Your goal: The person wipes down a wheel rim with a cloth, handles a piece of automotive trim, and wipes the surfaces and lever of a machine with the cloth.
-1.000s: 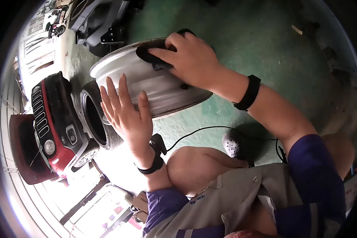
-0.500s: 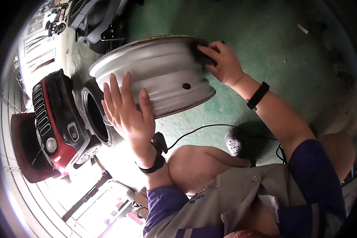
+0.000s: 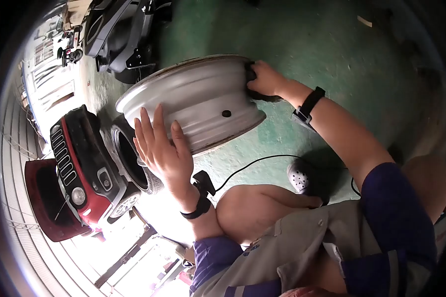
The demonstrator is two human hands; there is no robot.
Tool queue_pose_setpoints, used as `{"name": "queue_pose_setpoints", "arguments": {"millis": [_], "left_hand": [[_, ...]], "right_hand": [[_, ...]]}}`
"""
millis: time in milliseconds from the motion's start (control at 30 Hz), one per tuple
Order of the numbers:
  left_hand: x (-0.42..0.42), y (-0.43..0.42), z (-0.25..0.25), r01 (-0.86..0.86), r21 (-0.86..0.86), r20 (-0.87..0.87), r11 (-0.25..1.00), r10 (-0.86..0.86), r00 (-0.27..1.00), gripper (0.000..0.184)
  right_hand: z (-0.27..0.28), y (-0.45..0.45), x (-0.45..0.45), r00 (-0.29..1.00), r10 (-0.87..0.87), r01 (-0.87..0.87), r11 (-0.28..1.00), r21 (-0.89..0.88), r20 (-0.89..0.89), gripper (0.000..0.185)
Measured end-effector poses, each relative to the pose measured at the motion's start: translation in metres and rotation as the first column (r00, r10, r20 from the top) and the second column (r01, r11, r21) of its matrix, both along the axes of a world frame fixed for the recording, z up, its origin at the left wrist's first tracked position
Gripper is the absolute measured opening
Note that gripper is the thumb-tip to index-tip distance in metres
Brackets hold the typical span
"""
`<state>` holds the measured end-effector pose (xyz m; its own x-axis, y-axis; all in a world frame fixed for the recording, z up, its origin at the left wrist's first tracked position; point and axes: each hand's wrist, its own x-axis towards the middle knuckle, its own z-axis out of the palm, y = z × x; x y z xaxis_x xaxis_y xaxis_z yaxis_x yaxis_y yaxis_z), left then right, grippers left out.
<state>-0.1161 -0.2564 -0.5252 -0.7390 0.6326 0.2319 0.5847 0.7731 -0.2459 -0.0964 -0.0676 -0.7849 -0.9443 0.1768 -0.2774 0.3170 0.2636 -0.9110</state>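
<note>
A grey metal wheel rim (image 3: 188, 94), with no tyre on it, stands on its edge in front of me. Its flanges look brownish and worn, and a round dark hole (image 3: 226, 114) shows in its barrel. My left hand (image 3: 161, 148) lies against the rim's near left part, fingers stretched and spread. At the rim's right side my right hand (image 3: 268, 80) is closed around a black pad (image 3: 250, 74), pressed to the barrel. Much of the pad is hidden by the fingers and its exact kind is unclear.
A tyre (image 3: 129, 153) stands left of the rim, beside a red and black toy-like car (image 3: 91, 173). Black plastic vehicle parts (image 3: 126, 39) are at the upper left. A black cable (image 3: 255, 158) crosses the green floor (image 3: 322, 54) near my shoe (image 3: 298, 177).
My right hand and the black pad have shifted slightly down along the rim's right side. My left hand stays spread on the rim. The whole view has shifted a little.
</note>
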Motion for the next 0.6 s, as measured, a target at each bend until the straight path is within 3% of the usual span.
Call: {"name": "queue_pose_setpoints", "arguments": {"millis": [67,100,167,300,433,600], "left_hand": [[-0.002,-0.001,0.001,-0.006,0.009,0.002,1.0,0.006,1.0,0.042],[-0.002,-0.003,0.001,-0.006,0.003,0.001,1.0,0.006,1.0,0.042],[-0.004,-0.005,0.001,-0.007,-0.008,-0.004,1.0,0.007,1.0,0.041],[-0.004,-0.005,-0.002,0.02,0.01,-0.063,1.0,-0.019,0.998,0.041],[-0.002,-0.001,-0.003,-0.006,0.036,-0.073,0.999,0.009,0.997,0.042],[-0.002,0.0,0.0,-0.009,0.027,-0.081,1.0,0.011,0.997,0.042]], "right_hand": [[-0.009,0.007,-0.014,0.997,0.072,-0.067,0.987,-0.143,0.024,0.056],[-0.01,0.007,-0.013,1.0,0.022,-0.018,0.957,-0.289,0.009,0.05],[-0.012,0.005,-0.012,0.999,0.032,-0.027,0.961,-0.276,0.012,0.048],[0.039,0.01,0.003,0.99,0.123,-0.115,0.986,-0.119,0.062,0.044],[0.082,-0.002,0.029,0.998,-0.007,0.01,0.997,0.07,-0.055,0.049],[0.137,-0.01,0.034,0.944,0.115,-0.079,0.989,0.128,-0.311,0.042]]}}
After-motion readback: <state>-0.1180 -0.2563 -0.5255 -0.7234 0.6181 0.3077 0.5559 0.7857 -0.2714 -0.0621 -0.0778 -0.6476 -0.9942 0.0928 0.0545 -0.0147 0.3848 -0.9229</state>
